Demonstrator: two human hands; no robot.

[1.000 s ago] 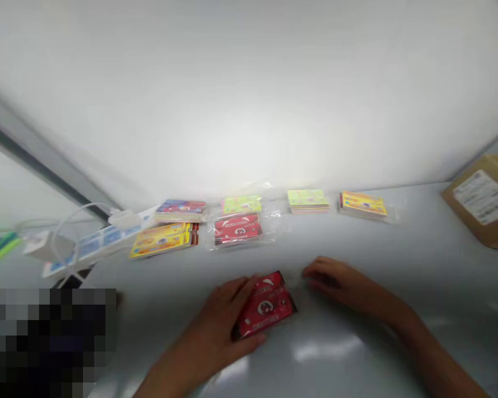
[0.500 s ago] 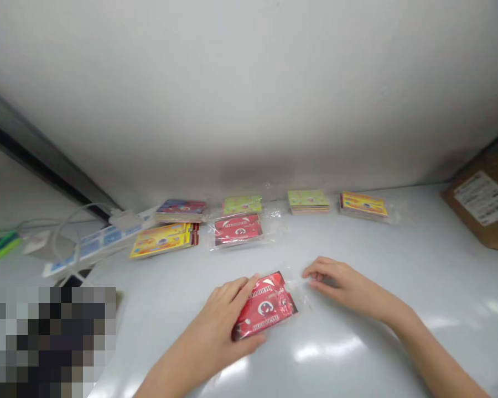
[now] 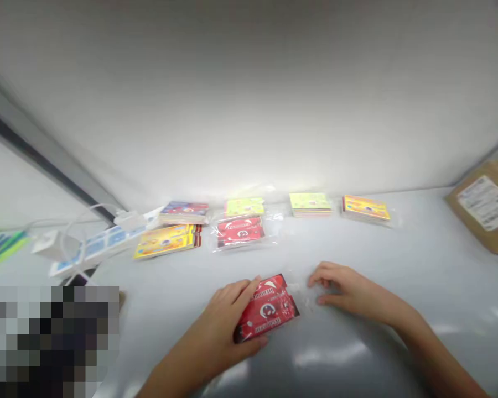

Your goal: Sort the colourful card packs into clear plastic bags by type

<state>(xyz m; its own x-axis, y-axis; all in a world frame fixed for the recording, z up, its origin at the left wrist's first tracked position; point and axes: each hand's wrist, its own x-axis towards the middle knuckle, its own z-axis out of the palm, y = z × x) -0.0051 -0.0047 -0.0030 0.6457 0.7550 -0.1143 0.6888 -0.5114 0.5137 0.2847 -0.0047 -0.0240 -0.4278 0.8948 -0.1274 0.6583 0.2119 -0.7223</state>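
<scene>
My left hand (image 3: 228, 326) is wrapped round the left side of a red card pack (image 3: 269, 309) in a clear plastic bag, lying on the table. Fingers lie over its upper left corner, and the thumb is along the lower edge. The bag's loose clear end (image 3: 302, 298) sticks out to the right. Just beyond that end is my right hand (image 3: 336, 284), its curled fingers and thumb apart with nothing seen between them. Behind them lies another bagged red card pack (image 3: 240, 232).
Along the wall are a purple card stack (image 3: 185, 211), a yellow card stack (image 3: 166, 241), two green card stacks (image 3: 310, 203) and a bagged yellow card stack (image 3: 366, 208). A power strip (image 3: 103, 243) with cables is at left, a cardboard box (image 3: 487, 210) at right.
My right hand has drawn slightly right, away from the bag's end, and its thumb and fingers are further apart. My left hand keeps its hold on the red pack.
</scene>
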